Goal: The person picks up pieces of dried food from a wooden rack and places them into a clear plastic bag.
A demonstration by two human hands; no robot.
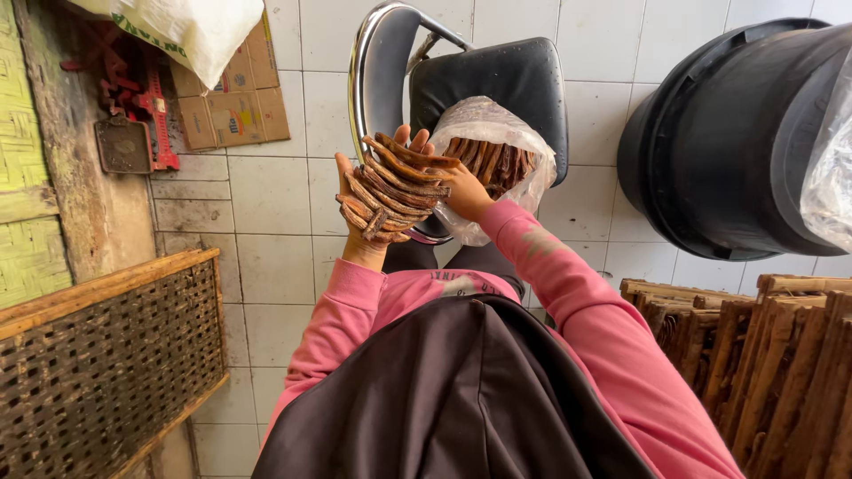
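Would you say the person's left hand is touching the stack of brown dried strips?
Touching: the head view shows the left hand cupped under the stack of brown dried strips, fingers wrapped against its side.

We note dried strips [395, 191], matt and wrinkled, beside a thin glossy plastic bag [497, 124]. Chair [524, 75]: chromed frame, smooth dark seat.

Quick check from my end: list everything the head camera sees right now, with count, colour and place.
dried brown strips: one stack, brown, held in both hands
plastic bag: one, clear, holding more strips, on the chair
chair: one, black seat, chrome frame, top centre
bin: one, black, top right
woven tray: one, brown, lower left
wooden frames: several, brown, lower right
cardboard: one piece, tan, upper left
floor: white tiles
left hand: under the stack
right hand: at the stack's right end
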